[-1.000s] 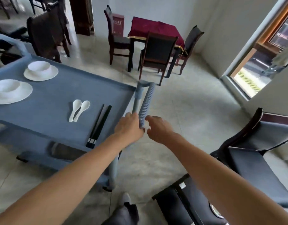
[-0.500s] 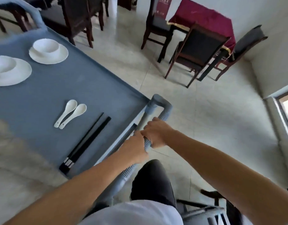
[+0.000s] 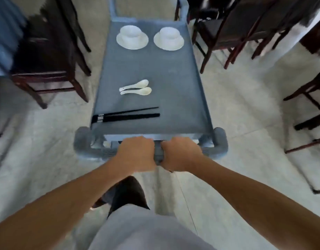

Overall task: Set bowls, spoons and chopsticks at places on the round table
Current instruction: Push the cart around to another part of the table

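Note:
A grey-blue service cart stands straight ahead of me. At its far end sit two white bowls, each on a white plate: the left bowl and the right bowl. Two white spoons lie side by side mid-cart. Black chopsticks lie crosswise near the front. My left hand and my right hand both grip the cart handle, close together at its middle.
Dark wooden chairs stand on both sides of the cart: one chair at the left, other chairs at the right, another chair at the far right edge. The floor is pale tile. The round table is not in view.
I have turned to face the cart lengthwise. My right hand went from reaching for the handle to gripping it beside the left hand. The tableware has not shifted on the cart.

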A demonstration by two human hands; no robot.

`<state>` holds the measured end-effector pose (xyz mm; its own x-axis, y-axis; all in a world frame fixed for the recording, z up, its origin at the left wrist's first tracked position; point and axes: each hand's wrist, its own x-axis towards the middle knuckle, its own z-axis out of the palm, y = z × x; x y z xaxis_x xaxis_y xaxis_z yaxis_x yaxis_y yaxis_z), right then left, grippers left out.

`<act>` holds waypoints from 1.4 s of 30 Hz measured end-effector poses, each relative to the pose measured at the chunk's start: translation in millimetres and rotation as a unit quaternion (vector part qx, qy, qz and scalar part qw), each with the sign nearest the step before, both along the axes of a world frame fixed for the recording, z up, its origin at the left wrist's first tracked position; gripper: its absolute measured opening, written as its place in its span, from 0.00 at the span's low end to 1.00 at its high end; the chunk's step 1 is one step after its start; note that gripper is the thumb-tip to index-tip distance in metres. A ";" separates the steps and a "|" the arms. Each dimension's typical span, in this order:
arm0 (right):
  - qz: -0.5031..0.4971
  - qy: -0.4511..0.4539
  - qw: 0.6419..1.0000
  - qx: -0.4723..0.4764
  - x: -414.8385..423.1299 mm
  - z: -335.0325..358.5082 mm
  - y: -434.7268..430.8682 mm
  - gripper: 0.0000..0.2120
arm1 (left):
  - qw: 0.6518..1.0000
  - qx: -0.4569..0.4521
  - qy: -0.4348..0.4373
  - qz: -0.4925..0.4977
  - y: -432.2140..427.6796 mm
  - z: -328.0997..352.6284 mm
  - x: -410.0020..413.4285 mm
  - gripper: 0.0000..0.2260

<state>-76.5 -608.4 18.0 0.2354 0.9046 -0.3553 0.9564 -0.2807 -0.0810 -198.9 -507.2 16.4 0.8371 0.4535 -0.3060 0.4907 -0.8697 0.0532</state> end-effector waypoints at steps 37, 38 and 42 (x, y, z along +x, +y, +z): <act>-0.002 -0.059 0.995 0.083 84.6 -4.5 -37.6 0.11 | 0.993 0.083 0.031 0.075 14.7 10.9 1.3 0.15; -0.012 -0.075 0.992 0.098 88.6 -7.9 -43.3 0.12 | 0.992 0.088 0.035 0.083 16.9 9.9 -1.6 0.16; 0.018 -0.070 0.991 0.114 110.9 -13.0 -52.4 0.17 | 0.991 0.088 0.052 0.088 12.3 8.4 7.8 0.17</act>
<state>34.4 -660.8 4.9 0.2343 0.9662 -0.1072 0.9717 -0.2361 -0.0039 -191.1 -494.9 24.8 0.7085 0.6431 -0.2907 0.6299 -0.7620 -0.1505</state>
